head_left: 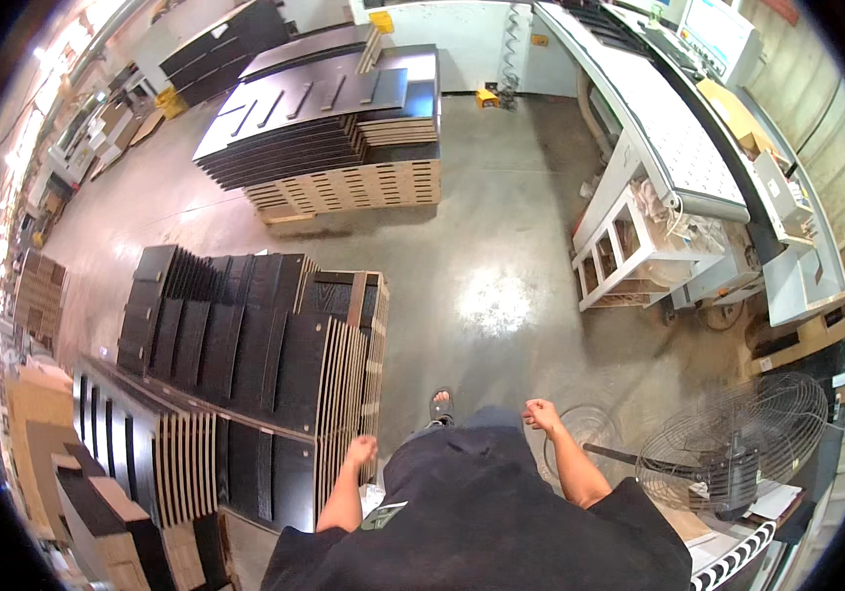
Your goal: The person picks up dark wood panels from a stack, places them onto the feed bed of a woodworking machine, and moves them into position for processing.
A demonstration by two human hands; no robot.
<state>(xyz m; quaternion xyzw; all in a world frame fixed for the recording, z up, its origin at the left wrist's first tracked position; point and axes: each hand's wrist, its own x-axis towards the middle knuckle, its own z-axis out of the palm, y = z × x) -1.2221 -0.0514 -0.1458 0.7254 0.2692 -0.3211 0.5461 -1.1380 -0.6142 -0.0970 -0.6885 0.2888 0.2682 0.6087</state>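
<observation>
My left hand (361, 450) hangs by my left side with its fingers curled in, next to the edges of a stack of black panels (280, 364). Nothing shows in it, and it is slightly blurred. Out in front of my right hip, my right hand (541, 416) is closed in a loose fist, also with nothing visible in it. It is nearest to the round base of a standing fan (738, 443). Neither hand touches any panel that I can make out.
Ahead stands a pallet stack of dark panels (314, 98) with loose strips on top. A long white machine with a conveyor bed (688, 163) runs along the right, a monitor (718, 34) beyond it. Grey concrete floor (482, 217) lies between. More panels (147, 443) stand at left.
</observation>
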